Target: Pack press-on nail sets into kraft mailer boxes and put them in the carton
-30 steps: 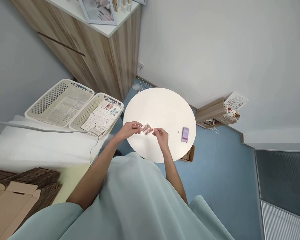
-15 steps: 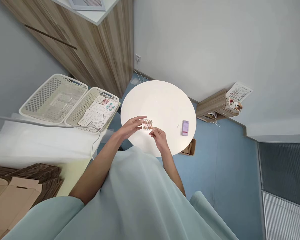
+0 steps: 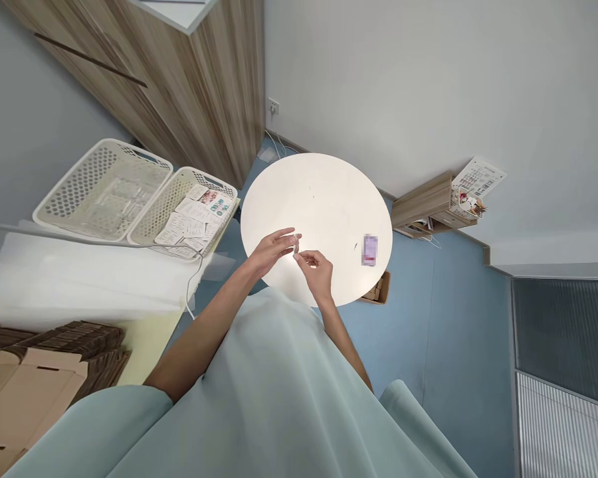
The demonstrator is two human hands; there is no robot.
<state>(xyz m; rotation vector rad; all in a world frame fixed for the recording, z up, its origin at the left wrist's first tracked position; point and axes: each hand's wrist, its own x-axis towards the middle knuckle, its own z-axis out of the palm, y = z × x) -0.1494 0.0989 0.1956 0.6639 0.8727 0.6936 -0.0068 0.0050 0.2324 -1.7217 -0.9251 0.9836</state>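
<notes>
Pinched edge-on between left hand (image 3: 270, 250) and right hand (image 3: 319, 272) above round table (image 3: 329, 199), small clear strip (image 3: 296, 243), just off both sets of fingertips, equally near each.

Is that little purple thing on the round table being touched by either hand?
No, the purple thing lies alone near the round table's right edge, apart from the left hand and right hand.
</notes>
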